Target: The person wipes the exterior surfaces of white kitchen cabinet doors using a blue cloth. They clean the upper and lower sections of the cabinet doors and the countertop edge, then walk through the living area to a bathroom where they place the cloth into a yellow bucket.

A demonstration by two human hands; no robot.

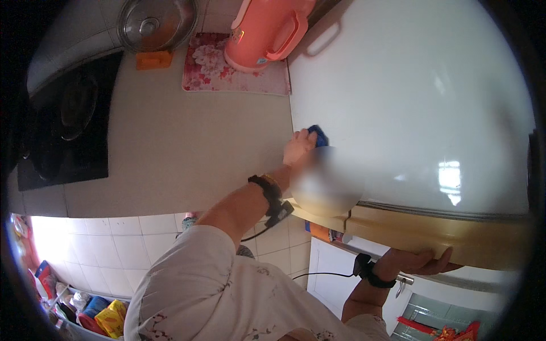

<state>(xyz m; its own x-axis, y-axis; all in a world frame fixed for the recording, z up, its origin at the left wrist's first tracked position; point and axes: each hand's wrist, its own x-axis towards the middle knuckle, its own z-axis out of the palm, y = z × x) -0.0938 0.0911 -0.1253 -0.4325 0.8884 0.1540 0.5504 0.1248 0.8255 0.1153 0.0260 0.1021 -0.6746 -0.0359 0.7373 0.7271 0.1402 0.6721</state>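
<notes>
My left hand (298,145) is closed around a dark blue cloth (318,135). The cloth is pressed to the glossy white side panel (396,106) of what looks like a refrigerator, close to where the panel meets the countertop. Lower right, my right hand (420,261) lies against the gold front door (443,232) of the same appliance, fingers stretched along it and nothing visible in them. A round blur hides part of the panel beside my left wrist. Each wrist wears a black strap, and a cable runs from it.
Left of the panel runs a beige countertop (192,140) with a black glass cooktop (68,128). A pink jug (266,38) stands on a floral mat (204,76). Behind are a glass lid (160,25) and an orange box (153,61). Below are a filled bin (91,315) and a white door (328,273).
</notes>
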